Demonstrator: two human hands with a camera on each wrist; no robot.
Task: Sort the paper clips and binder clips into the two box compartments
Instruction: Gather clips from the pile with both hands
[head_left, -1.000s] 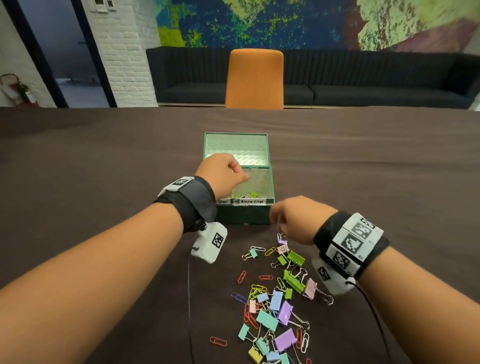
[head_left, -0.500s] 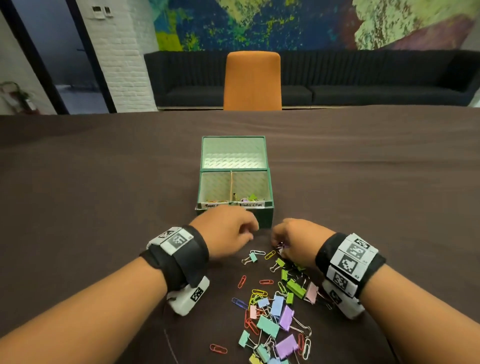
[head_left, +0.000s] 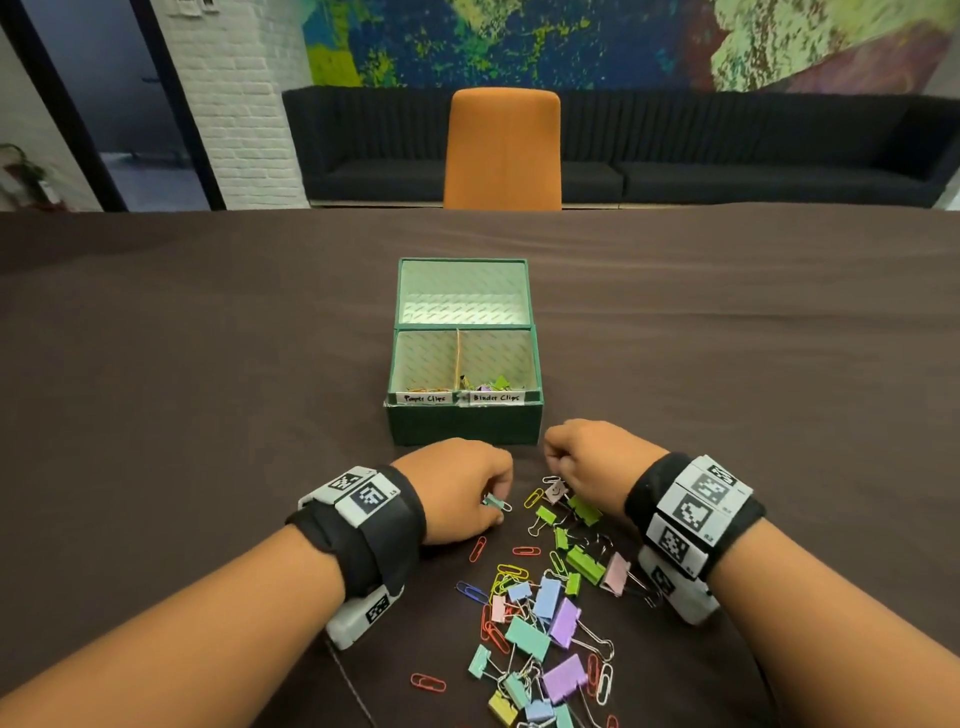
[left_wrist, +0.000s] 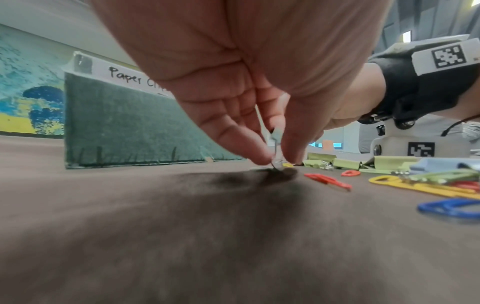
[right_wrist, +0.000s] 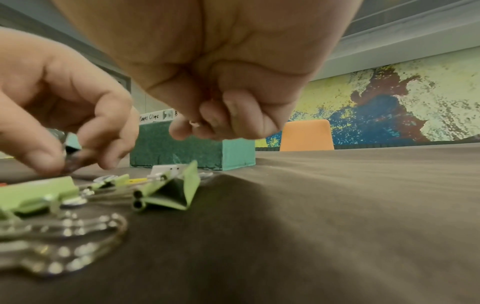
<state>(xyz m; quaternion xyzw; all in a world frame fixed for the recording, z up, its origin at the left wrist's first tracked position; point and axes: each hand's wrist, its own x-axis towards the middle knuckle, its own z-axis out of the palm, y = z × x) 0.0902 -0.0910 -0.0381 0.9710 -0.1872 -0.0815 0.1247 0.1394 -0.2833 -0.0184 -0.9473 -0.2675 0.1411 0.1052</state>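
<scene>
Both hands dropped back from the box (head_left: 464, 418) to the pile; left hand (head_left: 457, 488) fingers (left_wrist: 249, 152) pinch a small teal binder clip (head_left: 496, 502) standing upright on the tabletop (head_left: 208, 364), right hand (head_left: 592, 462) curled tight around something tiny, can't tell what.

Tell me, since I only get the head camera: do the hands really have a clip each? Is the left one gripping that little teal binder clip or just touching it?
Observer: Gripping. The left wrist view shows the left hand pinching the small teal metal binder clip by its wire handle, between thumb and fingertip. The clip body stands up between them, just above the brown tablecloth.
Visitor: And the right hand, is that an empty fist?
Observer: The right wrist view shows the right hand with its fingers curled tight and a tiny pale speck between the fingertips. I cannot tell what the speck is.
</scene>
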